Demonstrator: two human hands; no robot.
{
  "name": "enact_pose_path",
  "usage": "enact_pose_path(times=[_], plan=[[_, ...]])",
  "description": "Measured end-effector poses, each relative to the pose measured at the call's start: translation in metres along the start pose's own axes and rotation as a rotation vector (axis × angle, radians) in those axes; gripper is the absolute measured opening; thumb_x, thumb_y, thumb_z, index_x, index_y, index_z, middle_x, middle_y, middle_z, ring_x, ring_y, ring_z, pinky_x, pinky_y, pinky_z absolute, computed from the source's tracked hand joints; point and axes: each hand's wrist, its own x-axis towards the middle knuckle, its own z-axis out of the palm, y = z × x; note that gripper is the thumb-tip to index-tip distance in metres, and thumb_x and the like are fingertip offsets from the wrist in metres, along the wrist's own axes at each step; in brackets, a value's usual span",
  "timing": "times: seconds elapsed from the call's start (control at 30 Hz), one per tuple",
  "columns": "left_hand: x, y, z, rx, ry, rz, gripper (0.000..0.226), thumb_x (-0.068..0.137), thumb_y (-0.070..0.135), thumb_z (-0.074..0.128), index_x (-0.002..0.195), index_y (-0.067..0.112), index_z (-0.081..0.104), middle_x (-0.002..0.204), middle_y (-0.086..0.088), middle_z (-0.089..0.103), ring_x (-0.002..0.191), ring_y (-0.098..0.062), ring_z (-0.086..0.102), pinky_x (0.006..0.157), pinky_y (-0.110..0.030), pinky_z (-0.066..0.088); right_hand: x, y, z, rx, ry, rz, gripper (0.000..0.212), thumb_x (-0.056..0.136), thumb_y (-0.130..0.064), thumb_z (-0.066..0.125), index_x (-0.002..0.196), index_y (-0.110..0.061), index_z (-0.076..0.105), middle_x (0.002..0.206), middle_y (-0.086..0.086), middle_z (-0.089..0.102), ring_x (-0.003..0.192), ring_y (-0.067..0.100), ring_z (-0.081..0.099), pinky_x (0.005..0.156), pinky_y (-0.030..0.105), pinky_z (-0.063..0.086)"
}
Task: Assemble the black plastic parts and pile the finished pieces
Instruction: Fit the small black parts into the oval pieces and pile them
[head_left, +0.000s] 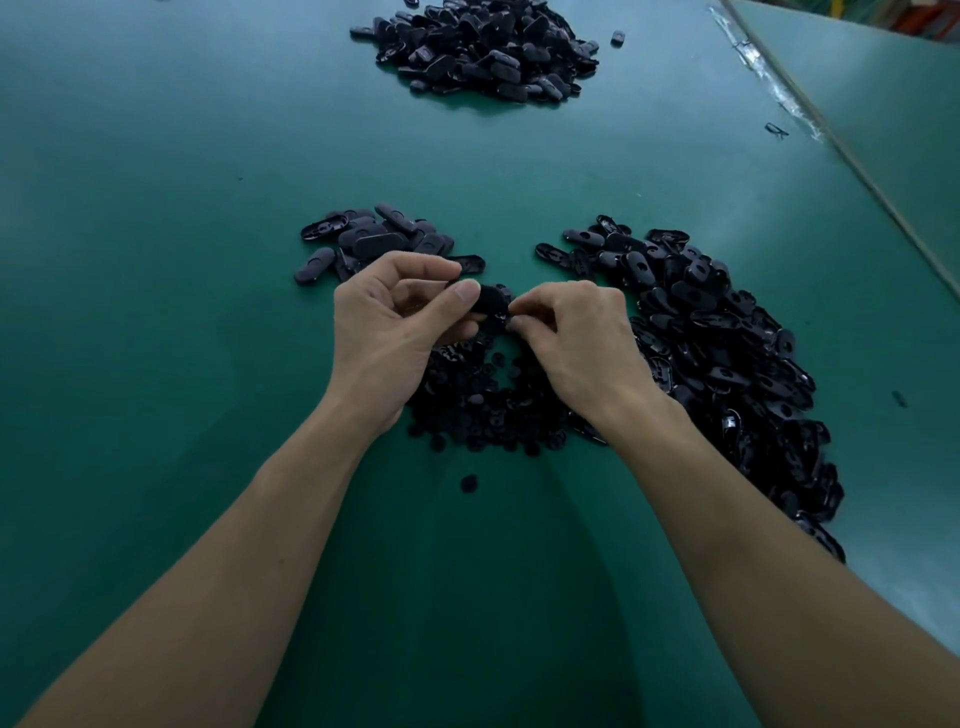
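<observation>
My left hand (395, 322) pinches a black oval plastic shell (491, 302) between thumb and fingers, a little above the table. My right hand (571, 338) touches the shell's right end with curled fingertips that pinch something small and dark; I cannot make out the piece itself. Beneath both hands lies a heap of small round black parts (483, 410). A small pile of closed oval pieces (374, 241) sits just beyond my left hand. A long heap of open oval shells (727, 353) runs along my right.
A large pile of black pieces (488, 49) lies far across the green table (156, 260). One round part (469, 483) sits alone near me. The table's right edge (852, 156) runs diagonally, with a loose scrap (776, 130) beside it.
</observation>
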Motion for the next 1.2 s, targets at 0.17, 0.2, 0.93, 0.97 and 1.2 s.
enact_pose_path(times=[0.17,0.2,0.93,0.97,1.2], plan=[[0.001,-0.002,0.000,-0.001,0.014,-0.028,0.010,0.090,0.004,0.071,0.096,0.012,0.073,0.082,-0.004,0.076,0.075,-0.019,0.074,0.068,-0.025,0.059,-0.002,0.000,-0.006,0.068,0.042,-0.023,0.021,0.093,-0.020,0.071,0.113,-0.016,0.075,0.095,-0.004,0.074,0.085,0.006,0.066,0.084,0.016,0.052],[0.001,-0.002,0.000,0.009,0.012,-0.027,0.010,0.090,0.005,0.071,0.095,0.013,0.073,0.082,-0.004,0.077,0.076,-0.020,0.074,0.068,-0.025,0.059,-0.002,0.000,-0.007,0.099,0.040,-0.016,0.016,0.093,-0.020,0.070,0.108,-0.016,0.076,0.091,-0.006,0.073,0.081,0.002,0.065,0.079,0.010,0.050],[0.001,-0.002,0.000,0.022,-0.006,-0.012,0.013,0.092,-0.001,0.067,0.098,0.009,0.071,0.088,-0.007,0.078,0.079,-0.023,0.076,0.070,-0.024,0.058,-0.007,-0.010,-0.017,0.470,0.118,-0.014,0.012,0.088,-0.010,0.075,0.090,-0.021,0.071,0.074,-0.006,0.072,0.069,0.005,0.071,0.068,0.019,0.055],[0.001,-0.002,0.000,0.025,-0.004,-0.010,0.013,0.092,-0.001,0.067,0.098,0.010,0.071,0.088,-0.007,0.078,0.079,-0.023,0.076,0.069,-0.024,0.058,-0.007,-0.011,-0.017,0.477,0.120,-0.021,0.013,0.087,-0.010,0.076,0.088,-0.023,0.072,0.074,-0.007,0.072,0.070,0.005,0.071,0.068,0.019,0.054],[0.000,-0.002,-0.001,0.041,-0.013,0.002,0.013,0.091,-0.002,0.067,0.096,0.010,0.070,0.088,-0.009,0.077,0.079,-0.025,0.076,0.069,-0.025,0.058,-0.008,-0.015,-0.018,0.544,0.152,-0.007,0.010,0.085,-0.013,0.078,0.090,-0.022,0.076,0.075,-0.010,0.072,0.070,0.001,0.066,0.070,0.018,0.052]])
